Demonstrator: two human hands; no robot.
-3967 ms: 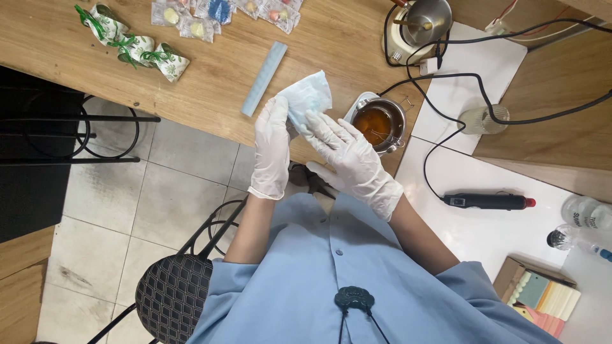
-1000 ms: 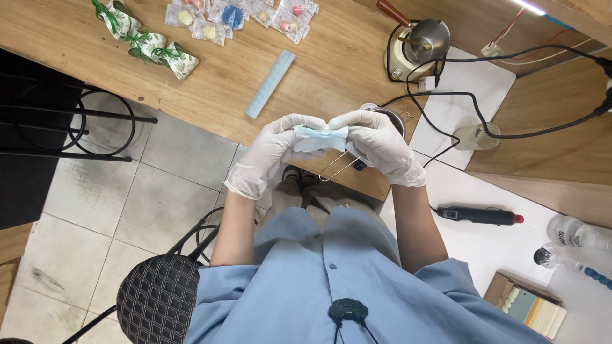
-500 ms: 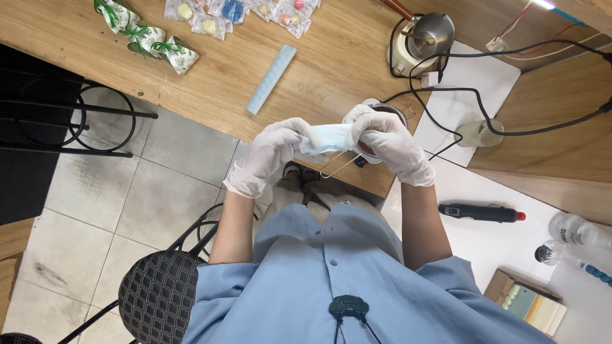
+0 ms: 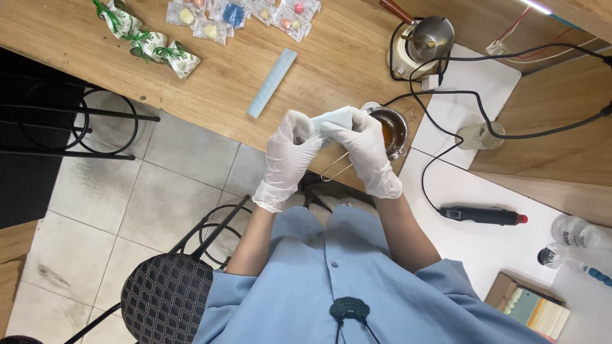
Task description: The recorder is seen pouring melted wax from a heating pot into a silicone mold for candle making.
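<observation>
the left hand (image 4: 288, 155) and the right hand (image 4: 364, 148), both in white gloves, are closed on a small pale blue folded piece (image 4: 333, 118), pinching it between their fingertips above the near edge of the wooden worktop (image 4: 210, 70). just right of the hands sits a small metal pot (image 4: 390, 127) with amber liquid, its wire handle reaching near. to the left lies a long pale blue strip (image 4: 272, 83). farther off are small clear packets (image 4: 239, 13) and green-tied bundles (image 4: 148, 41). a black tool (image 4: 482, 215) lies on the white surface at right.
</observation>
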